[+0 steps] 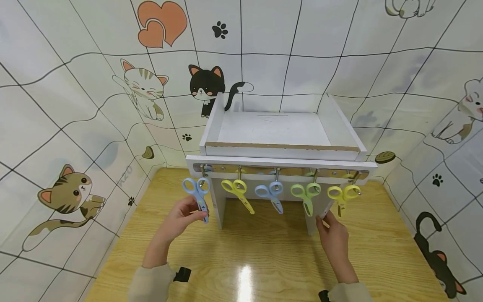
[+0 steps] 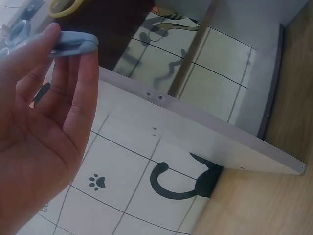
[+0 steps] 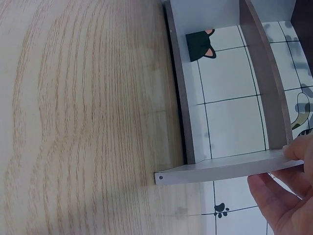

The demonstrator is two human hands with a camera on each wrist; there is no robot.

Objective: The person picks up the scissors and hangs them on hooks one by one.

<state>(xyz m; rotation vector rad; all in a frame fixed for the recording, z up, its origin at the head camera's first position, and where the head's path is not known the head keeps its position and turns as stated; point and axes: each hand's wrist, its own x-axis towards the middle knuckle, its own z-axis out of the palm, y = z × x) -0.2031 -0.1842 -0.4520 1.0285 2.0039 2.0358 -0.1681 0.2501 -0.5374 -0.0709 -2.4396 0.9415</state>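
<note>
My left hand [image 1: 179, 219] pinches the blades of blue scissors [image 1: 197, 191], whose handles are up by the leftmost hook of a white rack [image 1: 281, 161]. In the left wrist view, thumb and fingertips close around the light blue blade cover [image 2: 76, 41]. My right hand [image 1: 335, 237] grips the edge of the rack's right side panel [image 3: 230, 164], thumb on one face and fingers on the other. Between the hands hang yellow scissors [image 1: 238, 193], blue scissors [image 1: 270, 195] and green scissors [image 1: 306, 196]. Another yellow pair [image 1: 342, 198] hangs on the rightmost hook.
A metal strip [image 1: 256, 170] with hooks runs along the rack's front. Above it lies a shallow white tray top [image 1: 273, 128] with raised sides. The rack stands on a wood-grain table [image 1: 264, 260], against tiled walls [image 1: 279, 75] printed with cats.
</note>
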